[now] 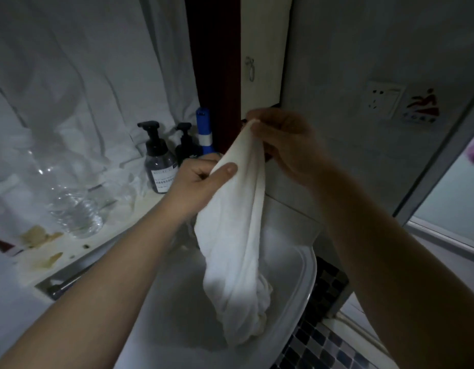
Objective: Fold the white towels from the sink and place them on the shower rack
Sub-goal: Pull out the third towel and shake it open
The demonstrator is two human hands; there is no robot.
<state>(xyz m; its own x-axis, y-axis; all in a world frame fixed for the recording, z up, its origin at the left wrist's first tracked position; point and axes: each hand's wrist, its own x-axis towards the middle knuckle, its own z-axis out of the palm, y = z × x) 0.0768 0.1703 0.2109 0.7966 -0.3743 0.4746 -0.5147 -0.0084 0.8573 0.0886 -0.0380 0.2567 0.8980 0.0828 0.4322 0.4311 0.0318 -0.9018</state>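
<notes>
Forearms (110, 275) over white ceramic sink (307, 275); left grip (201, 179) and right grip (286, 145) both pinch limp white cloth towel (236, 235) high, probably to let twists drop out.

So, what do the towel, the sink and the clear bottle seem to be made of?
Towel: soft white cloth, probably cotton; it hangs in limp folds.
Sink: glossy white, likely ceramic; smooth rim with sheen.
Bottle: clear thin plastic, it seems; crinkled glints.
</notes>
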